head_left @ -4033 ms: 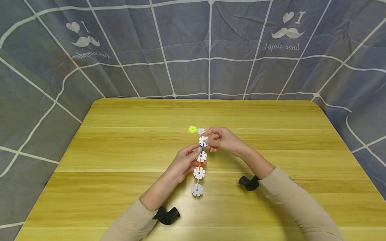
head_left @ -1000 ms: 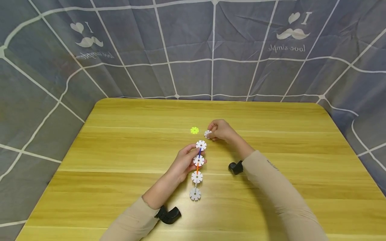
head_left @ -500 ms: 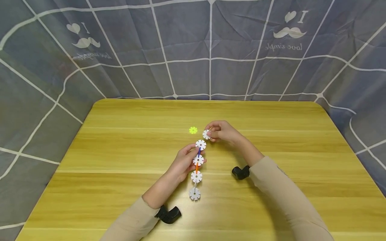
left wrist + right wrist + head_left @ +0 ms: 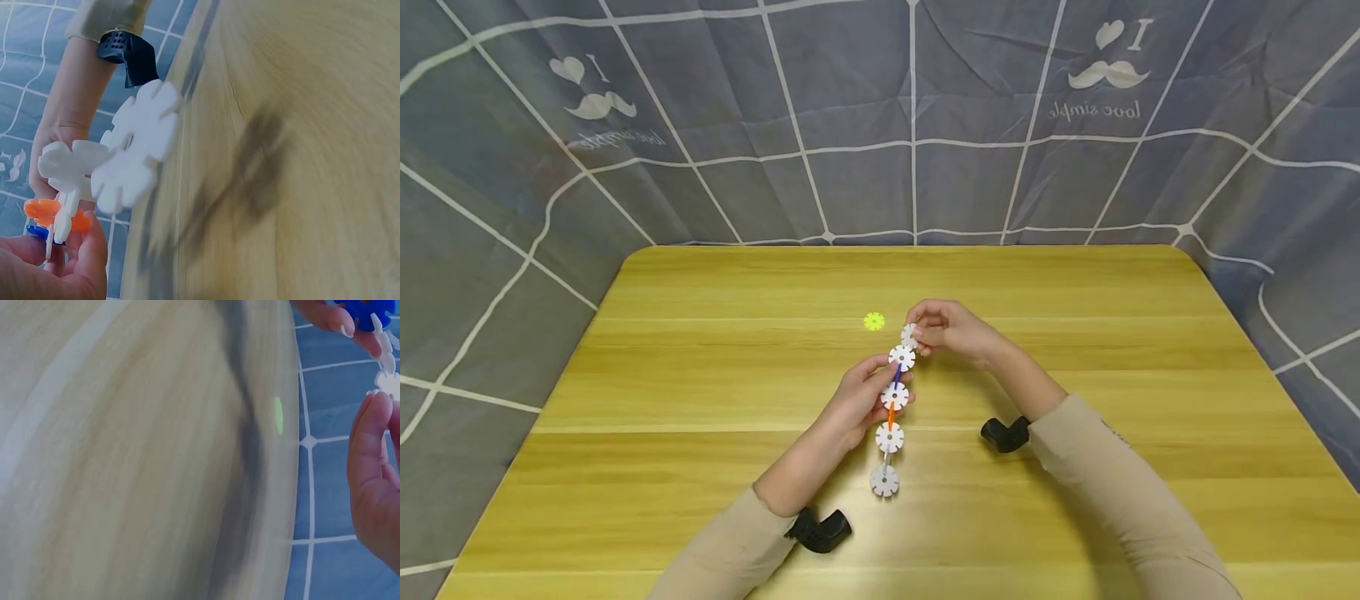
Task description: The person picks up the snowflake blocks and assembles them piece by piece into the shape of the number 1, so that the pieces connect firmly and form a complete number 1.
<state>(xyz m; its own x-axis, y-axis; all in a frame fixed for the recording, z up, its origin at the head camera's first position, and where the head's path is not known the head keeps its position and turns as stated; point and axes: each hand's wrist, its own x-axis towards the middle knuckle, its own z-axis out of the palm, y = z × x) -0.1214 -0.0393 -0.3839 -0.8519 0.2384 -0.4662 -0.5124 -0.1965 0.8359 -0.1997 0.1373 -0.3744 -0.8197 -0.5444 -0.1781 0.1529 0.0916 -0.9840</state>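
My left hand grips a chain of notched snowflake discs around its far part, thumb beside the blue disc. White discs lying face-up alternate with edge-on ones, among them an orange disc; the chain runs back toward me. In the left wrist view, the near white disc casts a shadow on the tabletop, with a gap between. Thumb and fingers of my right hand pinch a single white disc right at the chain's far end. In the right wrist view, that disc meets the end disc's edge.
One yellow-green disc lies flat on the wooden table, just beyond the hands. Black wrist mounts sit at both forearms. A grey-blue curtain with white lines stands behind the table.
My right hand let go of the chain's far disc, picked up the white disc from beside the yellow-green one, and brought it to the chain's far end. My left hand kept its grip.
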